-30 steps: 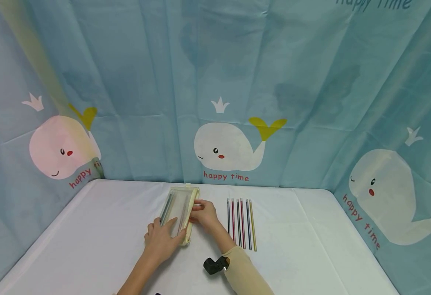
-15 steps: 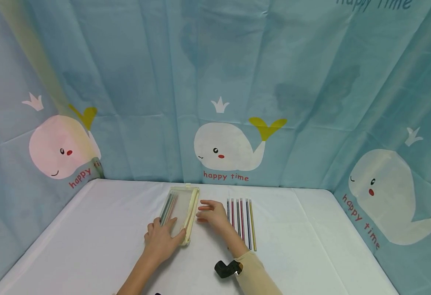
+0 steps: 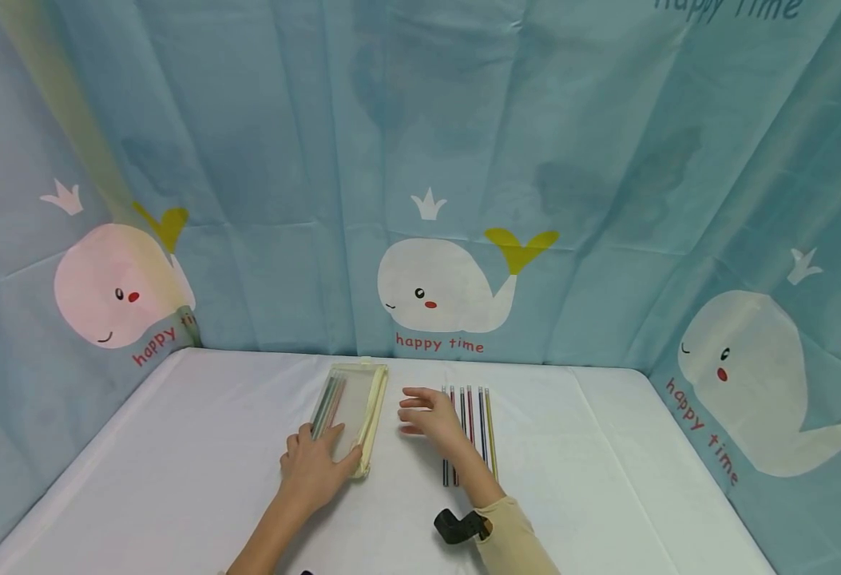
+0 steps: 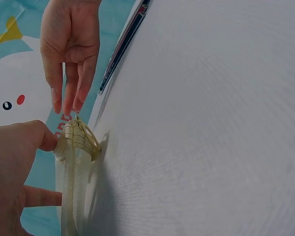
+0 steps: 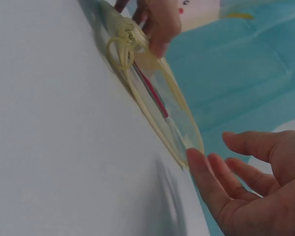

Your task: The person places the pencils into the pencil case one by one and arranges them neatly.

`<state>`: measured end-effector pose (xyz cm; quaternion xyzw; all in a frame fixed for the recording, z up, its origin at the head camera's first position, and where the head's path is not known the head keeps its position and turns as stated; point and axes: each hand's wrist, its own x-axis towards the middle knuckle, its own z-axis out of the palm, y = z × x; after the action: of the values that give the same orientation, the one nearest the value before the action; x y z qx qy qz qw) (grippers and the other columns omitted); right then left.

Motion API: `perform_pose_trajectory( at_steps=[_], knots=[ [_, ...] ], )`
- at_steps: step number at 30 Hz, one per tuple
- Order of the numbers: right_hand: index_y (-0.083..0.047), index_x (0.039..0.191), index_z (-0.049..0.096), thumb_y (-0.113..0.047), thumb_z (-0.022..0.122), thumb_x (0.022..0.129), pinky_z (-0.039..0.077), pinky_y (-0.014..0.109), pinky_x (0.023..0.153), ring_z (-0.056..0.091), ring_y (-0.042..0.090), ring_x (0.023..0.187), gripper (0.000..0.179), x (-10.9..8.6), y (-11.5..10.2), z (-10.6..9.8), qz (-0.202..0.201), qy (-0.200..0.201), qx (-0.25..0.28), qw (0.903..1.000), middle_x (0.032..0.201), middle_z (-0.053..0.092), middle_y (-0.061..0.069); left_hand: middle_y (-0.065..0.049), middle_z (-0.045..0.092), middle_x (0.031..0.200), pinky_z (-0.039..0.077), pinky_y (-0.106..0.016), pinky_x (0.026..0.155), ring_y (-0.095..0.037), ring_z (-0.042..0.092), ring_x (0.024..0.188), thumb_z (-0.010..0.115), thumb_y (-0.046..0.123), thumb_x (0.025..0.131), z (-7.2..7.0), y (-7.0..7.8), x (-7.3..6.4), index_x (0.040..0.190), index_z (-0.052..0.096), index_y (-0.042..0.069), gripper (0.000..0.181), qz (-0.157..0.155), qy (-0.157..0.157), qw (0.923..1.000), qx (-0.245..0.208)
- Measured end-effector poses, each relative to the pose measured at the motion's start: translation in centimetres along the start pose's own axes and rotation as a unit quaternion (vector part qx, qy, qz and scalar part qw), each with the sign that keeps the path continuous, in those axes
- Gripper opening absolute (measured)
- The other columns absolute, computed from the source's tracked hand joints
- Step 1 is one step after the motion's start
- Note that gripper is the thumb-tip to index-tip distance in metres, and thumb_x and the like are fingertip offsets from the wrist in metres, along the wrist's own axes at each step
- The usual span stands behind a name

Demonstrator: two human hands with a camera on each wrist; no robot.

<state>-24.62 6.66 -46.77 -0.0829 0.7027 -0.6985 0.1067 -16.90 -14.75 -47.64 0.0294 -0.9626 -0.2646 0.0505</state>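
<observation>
A see-through pencil case (image 3: pixel 358 399) with pale yellow edging lies on the white table, a few pencils (image 3: pixel 330 403) showing along its left side. My left hand (image 3: pixel 314 473) rests on its near end, fingers spread over the top and thumb at the zip edge. In the right wrist view the case's mouth (image 5: pixel 145 105) gapes, with a red and a dark pencil (image 5: pixel 150 88) inside. My right hand (image 3: pixel 434 419) holds nothing; its fingers are loosely spread and point at the case. It stands between the case and several loose pencils (image 3: pixel 481 431), partly covering them.
The loose pencils lie side by side on the white tablecloth (image 3: pixel 593 463), right of the case. A blue curtain (image 3: pixel 283 279) with whale prints hangs behind and at both sides. A black camera mount (image 3: pixel 459 527) sits on my right wrist.
My right hand has drawn back from the case's zip edge toward the right and its fingers have loosened. A pencil inside the case has shifted left beside the others. My left hand stays put.
</observation>
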Motion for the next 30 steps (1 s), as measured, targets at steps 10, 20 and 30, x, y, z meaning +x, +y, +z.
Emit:
perform_pose_trajectory(
  at_steps=[10, 20, 30],
  knots=[
    [0.010, 0.144, 0.057, 0.000, 0.069, 0.098, 0.064, 0.040, 0.081, 0.071, 0.044, 0.109, 0.049, -0.2, -0.3, -1.6, -0.011, 0.035, -0.075, 0.9965, 0.128, 0.066, 0.030, -0.046, 0.043, 0.142, 0.041, -0.077, 0.093, -0.064, 0.042, 0.129, 0.062, 0.048, 0.100, -0.2, -0.3, -0.2, 0.141, 0.065, 0.001, 0.062, 0.007, -0.003, 1.0000, 0.000],
    [0.009, 0.141, 0.060, -0.002, 0.076, 0.094, 0.062, 0.036, 0.075, 0.072, 0.026, 0.091, 0.051, -0.3, -0.6, -2.8, -0.037, 0.085, -0.152, 0.9840, 0.124, 0.069, 0.029, -0.046, 0.044, 0.141, 0.042, -0.076, 0.091, -0.063, 0.043, 0.128, 0.063, 0.049, 0.098, -0.1, -0.1, -0.1, 0.140, 0.066, 0.001, 0.064, 0.010, 0.003, 0.9999, -0.006],
    [0.008, 0.137, 0.064, -0.007, 0.081, 0.090, 0.057, 0.052, 0.091, 0.065, 0.044, 0.115, 0.052, -0.7, -0.8, -3.2, -0.047, 0.133, -0.218, 0.9658, 0.119, 0.072, 0.025, -0.046, 0.043, 0.142, 0.042, -0.076, 0.092, -0.063, 0.043, 0.129, 0.061, 0.049, 0.099, -0.3, 0.1, 0.0, 0.141, 0.065, 0.001, 0.064, 0.010, -0.003, 0.9999, -0.004]
  ],
)
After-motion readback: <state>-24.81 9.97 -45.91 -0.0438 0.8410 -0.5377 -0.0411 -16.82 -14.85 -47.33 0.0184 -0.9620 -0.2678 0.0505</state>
